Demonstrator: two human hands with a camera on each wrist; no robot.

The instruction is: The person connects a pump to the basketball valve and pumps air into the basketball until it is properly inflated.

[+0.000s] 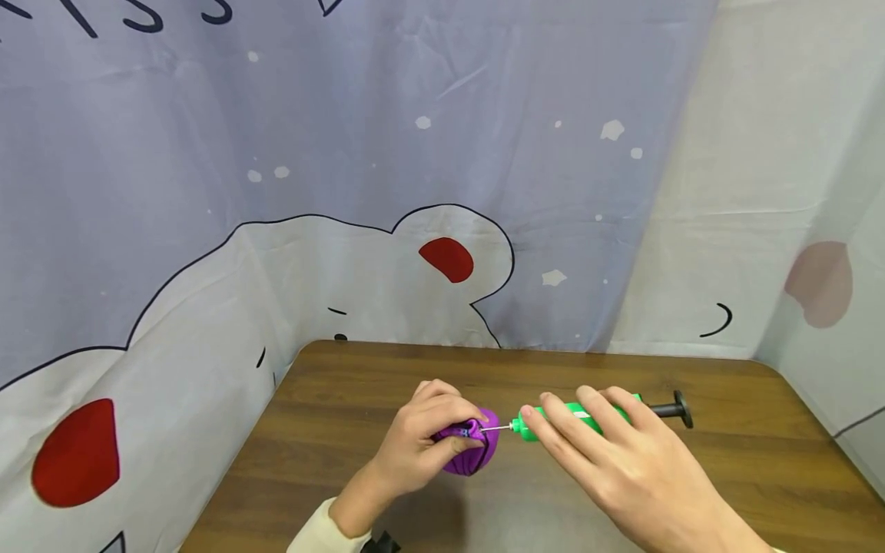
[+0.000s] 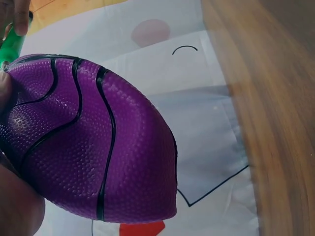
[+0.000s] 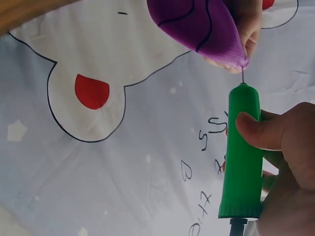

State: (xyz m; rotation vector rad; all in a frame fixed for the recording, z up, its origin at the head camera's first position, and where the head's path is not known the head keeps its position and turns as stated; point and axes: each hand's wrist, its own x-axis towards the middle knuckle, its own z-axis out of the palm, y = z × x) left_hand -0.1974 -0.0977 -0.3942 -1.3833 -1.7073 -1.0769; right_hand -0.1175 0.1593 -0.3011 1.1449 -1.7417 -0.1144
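My left hand (image 1: 423, 438) pinches a limp, dented purple rubber ball (image 2: 133, 142) with black lines, gathering it near one spot. A green hand pump (image 3: 241, 157) lies across my right hand (image 1: 622, 461), whose thumb and fingers grip its barrel. From the pump's tip a thin metal needle (image 1: 495, 428) runs to the ball where the left fingers pinch it. How deep the needle goes in is hidden. At the pump's far end sticks out a black plunger handle (image 1: 681, 409). In the right wrist view the ball's pinched end meets the needle above the green barrel.
Both hands are above a brown wooden table (image 1: 311, 415). A cloth curtain (image 1: 359, 276) printed with white bears and red ears hangs behind and at the sides. Near the left sleeve (image 1: 325, 530) a small black object (image 1: 382, 543) shows at the bottom edge.
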